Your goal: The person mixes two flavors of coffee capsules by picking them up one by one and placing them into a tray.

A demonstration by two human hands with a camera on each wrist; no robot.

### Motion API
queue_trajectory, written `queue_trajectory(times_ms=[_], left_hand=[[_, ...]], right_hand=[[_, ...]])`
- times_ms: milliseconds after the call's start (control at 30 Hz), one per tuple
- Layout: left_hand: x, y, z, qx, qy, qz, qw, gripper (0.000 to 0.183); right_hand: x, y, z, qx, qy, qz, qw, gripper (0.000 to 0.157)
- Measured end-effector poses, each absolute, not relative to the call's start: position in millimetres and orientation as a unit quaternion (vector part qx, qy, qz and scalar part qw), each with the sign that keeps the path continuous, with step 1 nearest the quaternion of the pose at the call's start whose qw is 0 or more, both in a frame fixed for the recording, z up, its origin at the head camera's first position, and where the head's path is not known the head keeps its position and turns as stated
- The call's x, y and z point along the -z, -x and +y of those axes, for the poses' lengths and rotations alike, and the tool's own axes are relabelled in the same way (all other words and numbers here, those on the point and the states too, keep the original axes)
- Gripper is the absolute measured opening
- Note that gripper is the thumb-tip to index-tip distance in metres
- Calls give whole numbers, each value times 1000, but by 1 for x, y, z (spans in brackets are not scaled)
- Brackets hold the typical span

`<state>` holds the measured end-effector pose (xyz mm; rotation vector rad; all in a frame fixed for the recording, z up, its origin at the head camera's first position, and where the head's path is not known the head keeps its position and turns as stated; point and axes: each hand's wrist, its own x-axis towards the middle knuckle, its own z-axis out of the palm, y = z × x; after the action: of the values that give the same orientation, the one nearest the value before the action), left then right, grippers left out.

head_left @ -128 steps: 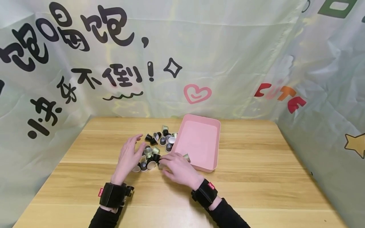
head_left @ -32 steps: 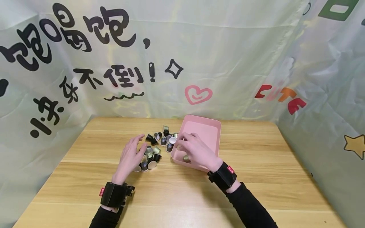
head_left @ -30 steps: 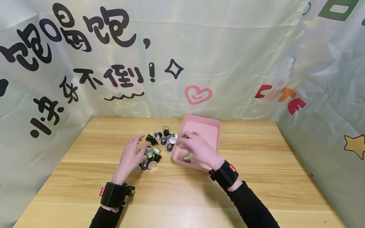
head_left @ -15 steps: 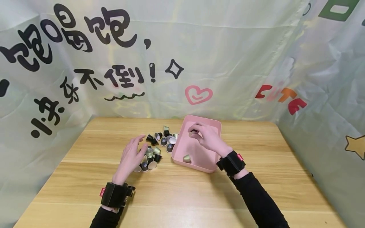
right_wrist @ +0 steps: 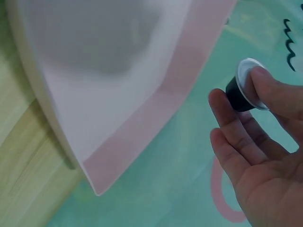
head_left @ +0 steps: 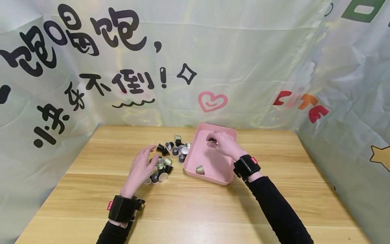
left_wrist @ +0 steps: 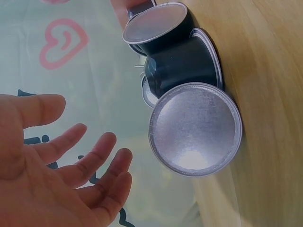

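I pinch one black cup (right_wrist: 238, 98) in my right hand (head_left: 223, 144) above the pink tray (head_left: 213, 171), and it could drop and roll if my thumb (right_wrist: 277, 92) slips on its shiny lid (right_wrist: 244, 78), while my left hand (head_left: 139, 171) is spread, holding nothing, beside the other cups (head_left: 168, 169).

A person's left arm (head_left: 113, 233) reaches toward one o'clock, the left hand (head_left: 140, 167) relaxed, its fingers (left_wrist: 97, 157) parted. The right arm (head_left: 279, 209) slants toward eleven o'clock, the right hand (head_left: 224, 144) pinching with thumb (right_wrist: 278, 94) and fingers.
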<state>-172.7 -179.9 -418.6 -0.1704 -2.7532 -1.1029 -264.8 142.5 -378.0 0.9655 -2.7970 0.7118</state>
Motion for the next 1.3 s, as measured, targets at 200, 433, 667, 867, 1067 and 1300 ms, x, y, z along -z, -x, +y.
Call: queue_trajectory(times_ms=[200, 433, 667, 867, 1067, 1300], left_hand=[[419, 172, -180, 365, 59, -925, 85, 50], [419, 171, -179, 368, 56, -926, 72, 51], [419, 171, -178, 366, 60, -927, 61, 51], [418, 171, -178, 366, 58, -927, 57, 50], [419, 170, -178, 362, 63, -928, 64, 50], [421, 170, -177, 350, 78, -931, 69, 49]], right_hand=[[387, 277, 139, -161, -329, -931, -8, 11], [397, 287, 138, -143, -317, -937, -38, 13], [405, 289, 140, -121, -283, -949, -66, 12], [408, 290, 143, -120, -274, -951, -75, 9], [405, 285, 145, -130, -263, -954, -64, 25], [397, 262, 146, -172, -277, -945, -23, 31]])
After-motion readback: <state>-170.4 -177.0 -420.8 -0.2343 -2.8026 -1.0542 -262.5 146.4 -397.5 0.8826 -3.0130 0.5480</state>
